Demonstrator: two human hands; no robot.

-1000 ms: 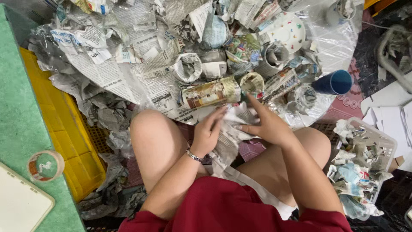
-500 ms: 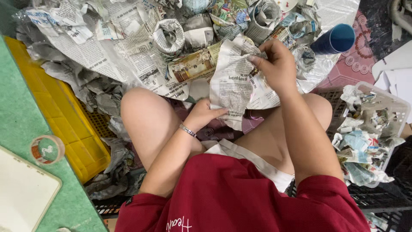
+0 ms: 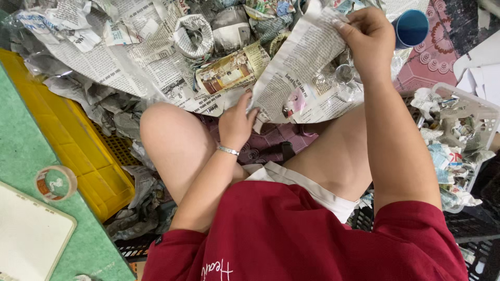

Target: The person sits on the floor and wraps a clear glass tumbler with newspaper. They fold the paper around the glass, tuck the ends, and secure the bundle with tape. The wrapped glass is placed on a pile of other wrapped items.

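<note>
While you are sitting with your knees apart, your right hand (image 3: 367,39) is pinching the top edge of a newspaper sheet (image 3: 302,78) with closed fingers, holding it up over your lap. Your left hand (image 3: 237,122) is gripping the sheet's lower edge. A blue cup (image 3: 411,27) is lying just beside your right hand, near a white basket (image 3: 469,104) of paper scraps.

Newspaper sheet (image 3: 299,73) grey-white with black print and a pink spot; crate (image 3: 78,151) bright yellow; cup (image 3: 410,27) blue; shirt (image 3: 307,239) dark red; tape roll (image 3: 55,183) brown-rimmed on green surface (image 3: 23,151); mat (image 3: 440,54) maroon with white swirls; basket (image 3: 471,112) white.
</note>
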